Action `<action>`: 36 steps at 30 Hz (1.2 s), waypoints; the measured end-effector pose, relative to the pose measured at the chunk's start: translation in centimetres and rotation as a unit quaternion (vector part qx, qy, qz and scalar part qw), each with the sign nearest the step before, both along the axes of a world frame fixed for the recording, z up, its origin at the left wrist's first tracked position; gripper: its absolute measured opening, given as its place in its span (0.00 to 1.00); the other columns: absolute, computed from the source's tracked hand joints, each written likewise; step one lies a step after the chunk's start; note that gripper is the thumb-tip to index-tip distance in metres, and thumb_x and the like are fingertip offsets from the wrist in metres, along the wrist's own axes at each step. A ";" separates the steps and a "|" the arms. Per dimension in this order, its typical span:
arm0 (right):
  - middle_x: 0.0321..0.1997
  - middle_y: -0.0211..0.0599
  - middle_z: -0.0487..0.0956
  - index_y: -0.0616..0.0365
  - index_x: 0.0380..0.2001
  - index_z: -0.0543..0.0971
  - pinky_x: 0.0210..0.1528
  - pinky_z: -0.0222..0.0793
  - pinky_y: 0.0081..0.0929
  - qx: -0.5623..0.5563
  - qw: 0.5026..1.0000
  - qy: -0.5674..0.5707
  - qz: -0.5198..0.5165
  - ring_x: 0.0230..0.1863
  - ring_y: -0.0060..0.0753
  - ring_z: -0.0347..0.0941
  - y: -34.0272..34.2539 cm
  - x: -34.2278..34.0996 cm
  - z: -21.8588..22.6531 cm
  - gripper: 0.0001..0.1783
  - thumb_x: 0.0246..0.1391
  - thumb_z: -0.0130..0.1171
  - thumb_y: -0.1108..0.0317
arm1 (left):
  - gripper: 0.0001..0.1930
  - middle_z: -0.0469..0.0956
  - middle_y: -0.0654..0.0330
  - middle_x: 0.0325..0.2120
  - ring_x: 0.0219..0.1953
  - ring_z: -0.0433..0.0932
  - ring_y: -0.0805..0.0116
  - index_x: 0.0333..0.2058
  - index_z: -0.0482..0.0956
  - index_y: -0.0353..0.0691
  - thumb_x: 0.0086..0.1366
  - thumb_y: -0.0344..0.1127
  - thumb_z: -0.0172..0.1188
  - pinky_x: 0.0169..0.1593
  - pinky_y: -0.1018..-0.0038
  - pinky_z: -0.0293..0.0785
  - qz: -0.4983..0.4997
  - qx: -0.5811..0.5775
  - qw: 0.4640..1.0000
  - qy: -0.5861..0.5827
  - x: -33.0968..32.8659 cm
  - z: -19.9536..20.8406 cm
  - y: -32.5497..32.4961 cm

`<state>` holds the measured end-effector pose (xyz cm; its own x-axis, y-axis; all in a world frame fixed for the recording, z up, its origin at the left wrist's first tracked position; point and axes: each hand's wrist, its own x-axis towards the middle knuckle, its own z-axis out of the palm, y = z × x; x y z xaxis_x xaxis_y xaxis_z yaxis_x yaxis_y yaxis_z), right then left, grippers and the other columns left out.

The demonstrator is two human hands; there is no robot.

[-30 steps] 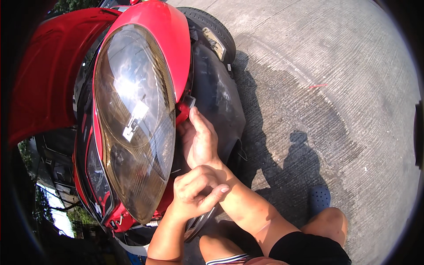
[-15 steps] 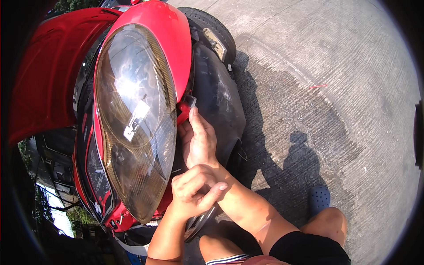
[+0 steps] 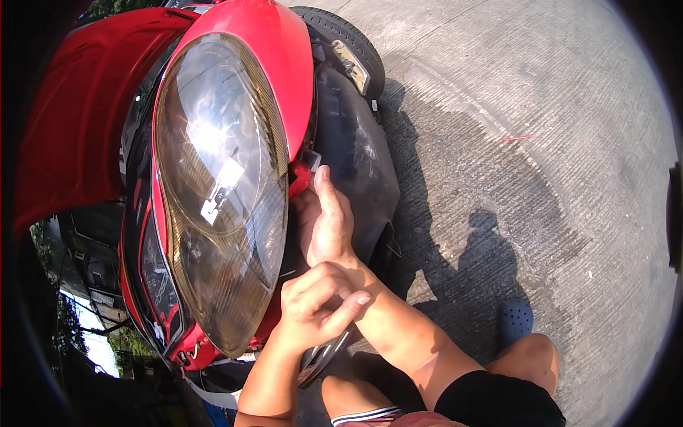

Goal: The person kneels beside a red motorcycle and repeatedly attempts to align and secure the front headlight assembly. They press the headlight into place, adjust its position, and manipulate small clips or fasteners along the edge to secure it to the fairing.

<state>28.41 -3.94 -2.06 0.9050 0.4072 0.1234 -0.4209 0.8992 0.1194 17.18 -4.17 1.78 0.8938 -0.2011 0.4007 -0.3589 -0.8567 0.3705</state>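
Note:
A large almond-shaped headlight (image 3: 220, 277) with a clear, yellowed lens sits in the front corner of a red car. My right hand (image 3: 331, 231) reaches in along the headlight's right edge, its thumb pointing up beside a red bracket (image 3: 300, 179) on the body. Its fingers go behind the lamp edge, so their grip is hidden. My left hand (image 3: 313, 299) lies against my right wrist, with curled fingers and the thumb sticking out to the right. Whatever those curled fingers may hold cannot be seen.
A red fender (image 3: 277, 57) curves above the headlight, and the raised red hood (image 3: 78, 121) stands at the left. Right of the lamp are a dark plastic liner (image 3: 359, 153) and a tyre (image 3: 348, 35). Ribbed concrete (image 3: 569, 142) with a thin red strip (image 3: 516, 138) lies beyond.
My right hand appears a little farther right and higher, along with a slight shift of the whole view. My left hand keeps its curled pose by the right wrist.

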 end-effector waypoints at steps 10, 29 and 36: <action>0.49 0.26 0.81 0.56 0.49 0.82 0.62 0.68 0.32 0.034 0.999 0.002 0.029 0.52 0.23 0.75 -0.3 -0.2 -0.1 0.16 0.79 0.55 0.55 | 0.11 0.82 0.60 0.26 0.27 0.85 0.67 0.27 0.82 0.37 0.58 0.29 0.79 0.28 0.72 0.78 -0.024 0.000 1.000 -0.013 0.0 -0.3 0.2; 0.59 0.32 0.80 0.59 0.63 0.78 0.67 0.67 0.38 -0.014 0.999 -0.038 -0.019 0.59 0.30 0.74 0.5 -0.6 -0.7 0.22 0.78 0.53 0.54 | 0.13 0.81 0.58 0.25 0.26 0.84 0.63 0.26 0.80 0.36 0.58 0.28 0.79 0.32 0.71 0.79 -0.004 0.008 1.000 0.006 -0.5 0.1 0.1; 0.68 0.37 0.78 0.60 0.70 0.72 0.71 0.65 0.41 -0.025 1.000 0.000 -0.015 0.66 0.34 0.73 0.1 -0.4 0.2 0.27 0.78 0.52 0.54 | 0.12 0.81 0.59 0.25 0.26 0.84 0.65 0.26 0.81 0.36 0.58 0.27 0.79 0.30 0.72 0.78 -0.006 0.002 1.000 0.000 -0.2 0.0 0.1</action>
<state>28.04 -3.85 -1.87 0.9168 0.3856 0.1038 -0.3937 0.9162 0.0746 16.95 -4.03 1.83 0.8913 -0.2129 0.4003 -0.3686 -0.8543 0.3665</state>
